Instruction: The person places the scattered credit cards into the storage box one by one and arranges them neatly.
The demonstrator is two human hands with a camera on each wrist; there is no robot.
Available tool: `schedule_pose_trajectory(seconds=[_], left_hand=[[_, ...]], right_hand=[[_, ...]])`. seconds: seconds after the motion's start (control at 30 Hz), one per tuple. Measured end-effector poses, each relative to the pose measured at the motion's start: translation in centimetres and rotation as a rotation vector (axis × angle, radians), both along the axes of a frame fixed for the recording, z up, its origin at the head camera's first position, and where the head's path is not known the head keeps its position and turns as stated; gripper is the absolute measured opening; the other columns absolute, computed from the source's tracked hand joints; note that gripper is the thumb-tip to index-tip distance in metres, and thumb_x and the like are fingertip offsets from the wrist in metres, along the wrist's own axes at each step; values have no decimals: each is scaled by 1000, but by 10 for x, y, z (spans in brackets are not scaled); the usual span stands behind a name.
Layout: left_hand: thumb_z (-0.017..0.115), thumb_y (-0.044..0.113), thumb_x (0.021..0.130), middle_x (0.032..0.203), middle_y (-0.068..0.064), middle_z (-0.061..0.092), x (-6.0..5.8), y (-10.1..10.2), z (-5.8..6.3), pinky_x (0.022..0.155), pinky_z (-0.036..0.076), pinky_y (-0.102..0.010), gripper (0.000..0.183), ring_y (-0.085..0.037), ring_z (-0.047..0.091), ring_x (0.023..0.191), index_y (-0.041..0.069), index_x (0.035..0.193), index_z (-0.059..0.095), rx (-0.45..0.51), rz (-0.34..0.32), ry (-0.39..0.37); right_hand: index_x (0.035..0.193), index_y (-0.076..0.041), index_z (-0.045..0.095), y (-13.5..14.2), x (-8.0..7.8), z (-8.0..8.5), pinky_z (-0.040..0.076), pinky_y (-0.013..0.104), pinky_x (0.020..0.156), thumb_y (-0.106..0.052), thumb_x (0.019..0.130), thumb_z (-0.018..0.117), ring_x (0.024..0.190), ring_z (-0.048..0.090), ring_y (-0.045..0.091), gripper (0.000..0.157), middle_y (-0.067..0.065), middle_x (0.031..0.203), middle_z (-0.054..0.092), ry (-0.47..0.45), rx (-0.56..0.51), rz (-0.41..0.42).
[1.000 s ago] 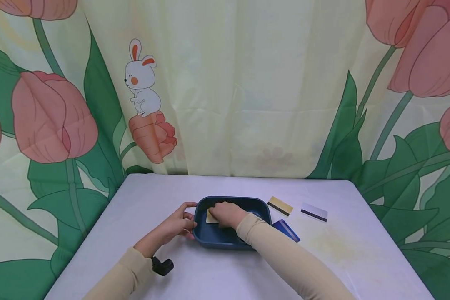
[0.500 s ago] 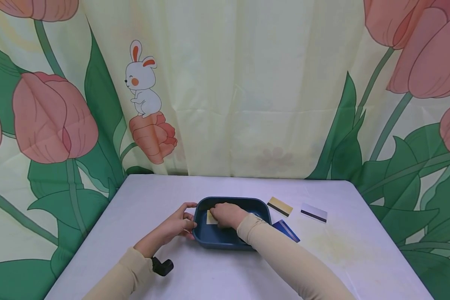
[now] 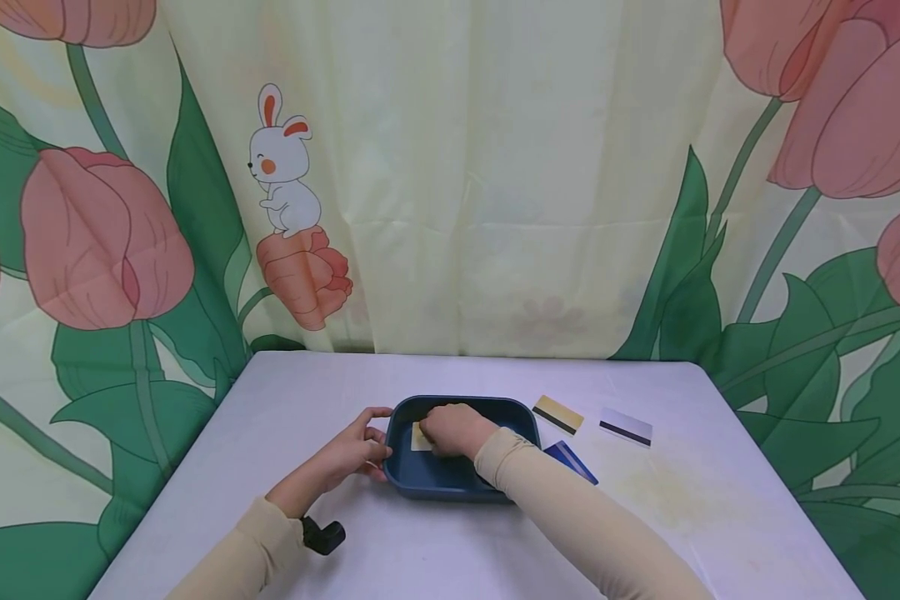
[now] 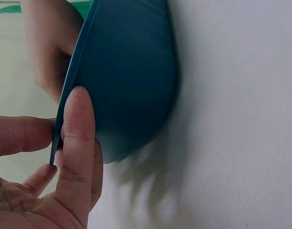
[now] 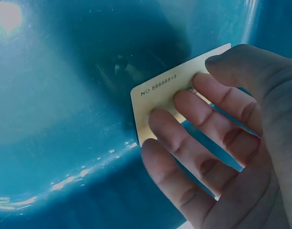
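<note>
A dark blue rectangular tray sits on the table. My left hand grips its left rim; the left wrist view has the fingers and thumb on both sides of the tray's rim. Inside the tray, my right hand holds a gold card near the left end. The right wrist view shows the gold card with a printed number, thumb at one end and fingertips over its face. The hand hides part of the card.
To the right of the tray lie another gold card with a dark stripe, a silver card and a blue card by the tray's wall. A floral curtain hangs behind the white table.
Both hands, the tray and the cards keep almost the same places. The whole head view has shifted slightly.
</note>
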State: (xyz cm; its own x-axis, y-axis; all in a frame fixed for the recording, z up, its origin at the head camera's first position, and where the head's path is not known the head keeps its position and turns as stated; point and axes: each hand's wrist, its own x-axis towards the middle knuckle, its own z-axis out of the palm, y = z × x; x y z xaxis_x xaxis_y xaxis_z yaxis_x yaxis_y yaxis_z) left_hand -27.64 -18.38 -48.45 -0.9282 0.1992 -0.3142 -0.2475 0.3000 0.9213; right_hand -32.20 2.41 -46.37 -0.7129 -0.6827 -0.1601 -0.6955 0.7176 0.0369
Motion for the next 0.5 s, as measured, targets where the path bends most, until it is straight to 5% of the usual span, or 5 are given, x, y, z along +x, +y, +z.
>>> schedule_pose_trajectory(seconds=[0.23, 0.5], left_hand=[[64, -2, 92, 106, -15, 55, 0, -1, 0, 61, 62, -34, 71, -24, 63, 78, 14, 155, 35, 10, -3, 0], [63, -2, 93, 106, -15, 55, -1, -1, -2, 63, 62, -35, 70, -25, 63, 79, 13, 155, 34, 3, -11, 2]], right_hand=[[99, -18, 77, 1, -3, 1, 51, 24, 66, -25, 96, 70, 66, 54, 11, 10, -7, 76, 63, -76, -12, -32], [114, -18, 76, 8, -6, 5, 58, 28, 85, -28, 98, 67, 81, 60, 11, 21, -3, 100, 72, -85, -1, 6]])
